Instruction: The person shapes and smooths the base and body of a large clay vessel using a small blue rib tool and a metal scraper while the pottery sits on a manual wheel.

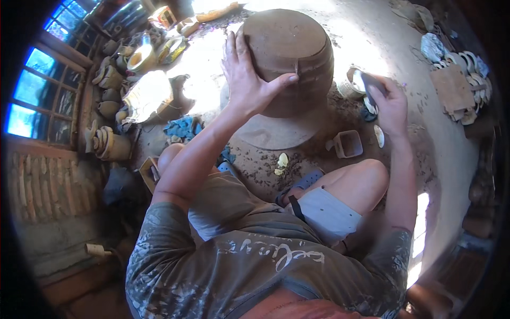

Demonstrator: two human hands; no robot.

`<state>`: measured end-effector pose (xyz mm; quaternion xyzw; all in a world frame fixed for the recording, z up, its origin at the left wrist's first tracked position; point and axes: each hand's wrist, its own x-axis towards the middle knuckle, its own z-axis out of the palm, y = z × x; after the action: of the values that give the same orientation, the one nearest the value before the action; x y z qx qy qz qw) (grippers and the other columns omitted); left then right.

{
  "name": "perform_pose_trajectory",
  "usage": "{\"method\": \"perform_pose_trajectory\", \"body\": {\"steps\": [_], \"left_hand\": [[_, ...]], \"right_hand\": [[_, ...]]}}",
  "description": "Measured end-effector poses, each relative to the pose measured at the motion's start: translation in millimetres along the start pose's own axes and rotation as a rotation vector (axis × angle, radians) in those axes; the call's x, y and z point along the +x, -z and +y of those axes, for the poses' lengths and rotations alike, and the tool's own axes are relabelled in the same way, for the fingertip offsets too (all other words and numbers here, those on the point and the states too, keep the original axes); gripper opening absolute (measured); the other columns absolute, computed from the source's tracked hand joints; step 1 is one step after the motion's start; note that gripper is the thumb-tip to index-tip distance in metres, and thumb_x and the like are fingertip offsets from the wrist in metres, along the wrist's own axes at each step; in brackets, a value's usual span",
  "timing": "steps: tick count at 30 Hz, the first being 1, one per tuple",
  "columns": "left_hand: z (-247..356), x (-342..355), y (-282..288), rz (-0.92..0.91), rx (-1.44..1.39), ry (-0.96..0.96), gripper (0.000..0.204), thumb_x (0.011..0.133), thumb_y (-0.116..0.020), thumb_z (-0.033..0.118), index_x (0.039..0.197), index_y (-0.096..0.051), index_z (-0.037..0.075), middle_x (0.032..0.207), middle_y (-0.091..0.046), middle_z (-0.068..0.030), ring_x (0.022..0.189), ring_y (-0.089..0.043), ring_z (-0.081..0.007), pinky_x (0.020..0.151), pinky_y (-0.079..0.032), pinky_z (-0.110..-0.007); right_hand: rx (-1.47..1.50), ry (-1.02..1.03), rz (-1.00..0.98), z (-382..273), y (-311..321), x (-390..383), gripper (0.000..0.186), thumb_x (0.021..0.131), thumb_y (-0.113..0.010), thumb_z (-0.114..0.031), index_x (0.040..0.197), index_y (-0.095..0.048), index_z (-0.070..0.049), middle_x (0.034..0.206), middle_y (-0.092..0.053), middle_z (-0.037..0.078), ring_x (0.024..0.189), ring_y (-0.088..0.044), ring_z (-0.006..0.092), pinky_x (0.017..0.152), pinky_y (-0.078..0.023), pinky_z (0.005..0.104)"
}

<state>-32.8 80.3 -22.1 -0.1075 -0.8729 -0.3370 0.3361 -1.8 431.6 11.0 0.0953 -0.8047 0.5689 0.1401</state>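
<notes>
1. Your two hands are well apart, one on either side of the space in front of your knees.
2. Your left hand [247,80] lies flat and spread against the near left side of the large brown clay pot [289,53], thumb reaching across its wall and fingers running up along its edge.
3. The pot is just to the right of your left hand and to the left of your right hand [392,103], its broad, round, flat face turned up.
4. Under the pot, nearer to you than your left hand, a round base [276,133] sits on the ground.
5. Your right hand is closed around a dark flat piece [375,89]; it is seen partly edge-on and half hidden by your fingers, so its kind is hard to tell.
6. Just left of your right hand stands a pale round container [348,85].
7. Below your right hand, toward your knee, lie a pale oval piece [379,136] and, further left, a clear rectangular tub [349,143].
8. To the left of your left forearm, a blue cloth [182,127] lies crumpled.
9. Well to the right of your right hand, a flat brown board [451,90] leans among pale curved pieces [469,63].
</notes>
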Motion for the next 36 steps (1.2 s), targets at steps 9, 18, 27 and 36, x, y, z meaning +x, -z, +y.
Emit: {"method": "perform_pose_trajectory", "body": {"steps": [9, 18, 27, 36], "left_hand": [[2, -1, -5, 0.068, -0.040, -0.054, 0.140, 0.068, -0.090, 0.074, 0.163, -0.027, -0.007, 0.168, -0.029, -0.0326, 0.154, -0.030, -0.0520, 0.126, -0.028, -0.062], [1, -4, -6, 0.105, -0.015, -0.070, 0.142, 0.066, -0.090, 0.075, 0.164, -0.027, -0.006, 0.167, -0.030, -0.0324, 0.153, -0.032, -0.0518, 0.123, -0.028, -0.063], [0, -5, -11, 0.115, -0.053, -0.045, 0.139, 0.066, -0.087, 0.078, 0.162, -0.032, -0.006, 0.166, -0.033, -0.0309, 0.155, -0.029, -0.0515, 0.123, -0.022, -0.068], [2, -5, -12, 0.123, -0.036, -0.049, 0.140, 0.065, -0.086, 0.079, 0.162, -0.033, -0.007, 0.165, -0.034, -0.0310, 0.154, -0.030, -0.0515, 0.122, -0.023, -0.068]], "right_hand": [[-0.490, 0.747, 0.097, -71, -122, 1, 0.035, 0.083, -0.071, 0.009, 0.111, -0.081, -0.010, 0.102, -0.073, 0.008, 0.095, -0.068, 0.0296, 0.084, -0.055, 0.0398], [-0.616, 0.800, 0.164, -71, -142, 8, 0.032, 0.081, -0.070, 0.008, 0.107, -0.080, -0.008, 0.101, -0.073, 0.007, 0.093, -0.068, 0.0301, 0.082, -0.054, 0.0421], [-0.635, 0.837, 0.143, -74, -141, 2, 0.031, 0.081, -0.072, 0.005, 0.108, -0.080, -0.008, 0.101, -0.073, 0.006, 0.095, -0.069, 0.0293, 0.083, -0.053, 0.0421], [-0.641, 0.847, 0.147, -62, -143, -3, 0.030, 0.082, -0.072, 0.007, 0.108, -0.080, -0.007, 0.103, -0.073, 0.008, 0.093, -0.069, 0.0293, 0.083, -0.053, 0.0409]]}}
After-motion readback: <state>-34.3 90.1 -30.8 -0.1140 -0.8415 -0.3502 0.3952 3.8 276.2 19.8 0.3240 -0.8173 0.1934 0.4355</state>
